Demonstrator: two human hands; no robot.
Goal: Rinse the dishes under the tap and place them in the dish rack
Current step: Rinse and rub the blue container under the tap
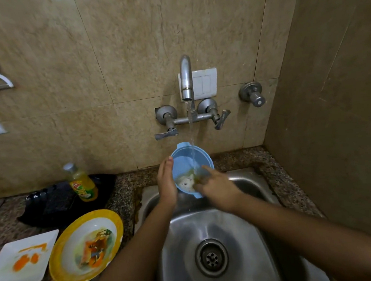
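A light blue bowl point(183, 165) is held tilted over the steel sink point(249, 228), directly under the running tap point(186, 80). Water falls into it and foams at its bottom. My left hand point(166, 181) grips the bowl's left rim from outside. My right hand point(217, 187) is blurred, with its fingers inside the bowl against the lower right wall. On the counter to the left lie a yellow-rimmed plate point(86, 245) and a white square plate point(23, 261), both smeared with orange food.
A yellow dish-soap bottle point(81, 184) stands on a black tray point(60, 203) at the back left of the granite counter. Two tap handles point(166, 134) and a separate valve point(253, 95) stick out from the tiled wall. A wall closes the right side.
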